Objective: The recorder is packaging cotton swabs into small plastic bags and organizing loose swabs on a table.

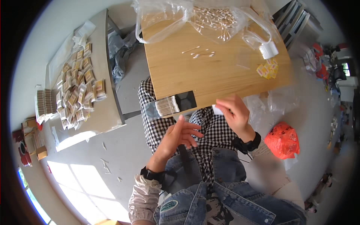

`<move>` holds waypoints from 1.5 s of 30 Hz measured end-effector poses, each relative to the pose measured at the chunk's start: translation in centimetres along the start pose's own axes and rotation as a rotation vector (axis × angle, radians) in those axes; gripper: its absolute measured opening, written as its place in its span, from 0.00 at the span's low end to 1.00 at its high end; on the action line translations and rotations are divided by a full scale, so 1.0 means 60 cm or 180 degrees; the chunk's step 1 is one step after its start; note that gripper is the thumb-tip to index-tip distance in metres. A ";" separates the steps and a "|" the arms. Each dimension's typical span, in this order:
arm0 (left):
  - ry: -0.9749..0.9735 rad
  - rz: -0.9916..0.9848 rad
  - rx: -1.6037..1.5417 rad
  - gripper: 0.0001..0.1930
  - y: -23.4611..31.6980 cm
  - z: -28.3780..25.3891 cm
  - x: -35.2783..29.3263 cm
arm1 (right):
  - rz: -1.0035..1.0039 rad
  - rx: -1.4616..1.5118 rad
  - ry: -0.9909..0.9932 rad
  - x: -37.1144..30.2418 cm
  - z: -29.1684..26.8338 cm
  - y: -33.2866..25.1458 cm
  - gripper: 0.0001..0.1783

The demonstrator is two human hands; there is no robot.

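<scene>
A clear plastic packet [167, 106] of white-headed cotton swabs, set side by side in a tight row, lies flat on the near edge of the wooden table [221, 80] — its see-through end juts past the edge toward nine o'clock. A glossy dark panel [186, 99] adjoins the swabs toward two o'clock. At three o'clock from the packet, a small white piece [217, 110] — partly hidden — is pinched in the right hand's [234, 112] fingertips.

Bright daylight: a window [34, 202] glows at lower left, and white pane-shaped patches [64, 178] glare on the floor [125, 144]. Fisheye curves the edges into black corners; a round blur [267, 172] smears the lower right.
</scene>
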State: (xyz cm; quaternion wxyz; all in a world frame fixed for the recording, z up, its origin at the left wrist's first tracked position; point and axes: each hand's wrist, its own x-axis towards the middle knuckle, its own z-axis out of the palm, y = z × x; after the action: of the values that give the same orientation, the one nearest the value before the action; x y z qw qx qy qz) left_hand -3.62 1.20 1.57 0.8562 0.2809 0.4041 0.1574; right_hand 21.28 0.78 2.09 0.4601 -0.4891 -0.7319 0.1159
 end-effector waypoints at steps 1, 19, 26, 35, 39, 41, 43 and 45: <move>-0.0490 -0.0363 -0.0313 0.37 0.009 0.011 0.004 | -0.0786 0.0073 -0.0371 0.006 0.009 -0.025 0.16; 0.1418 0.1098 0.0128 0.07 -0.048 -0.027 -0.002 | 0.2837 0.2256 -0.1159 -0.040 0.109 -0.065 0.11; 0.1984 0.1565 0.1128 0.11 -0.043 -0.041 0.011 | 0.2943 0.2549 -0.0931 -0.001 0.144 -0.046 0.07; 0.3077 0.2268 0.1006 0.30 -0.029 -0.125 0.089 | 0.3193 0.1690 -0.0827 0.030 0.175 -0.002 0.08; 0.3378 0.2590 0.1409 0.30 -0.047 -0.154 0.100 | 0.3020 0.1377 -0.0715 0.024 0.200 0.001 0.07; 0.3134 0.2292 0.1288 0.27 -0.034 -0.147 0.091 | 0.2939 0.1189 -0.0699 0.018 0.199 0.008 0.07; 0.2926 0.2005 0.1171 0.25 -0.031 -0.146 0.088 | 0.2829 0.0972 -0.0704 0.017 0.201 0.009 0.08; 0.2829 0.2086 0.0941 0.20 -0.036 -0.151 0.089 | 0.2876 0.0990 -0.0695 0.021 0.203 0.002 0.08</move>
State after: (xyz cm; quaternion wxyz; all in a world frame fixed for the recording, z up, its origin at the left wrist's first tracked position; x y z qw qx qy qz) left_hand -7.27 5.35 -7.67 0.4621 0.4151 0.6348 0.4595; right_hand 11.64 5.32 -3.98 0.3520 -0.6682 -0.4645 0.4624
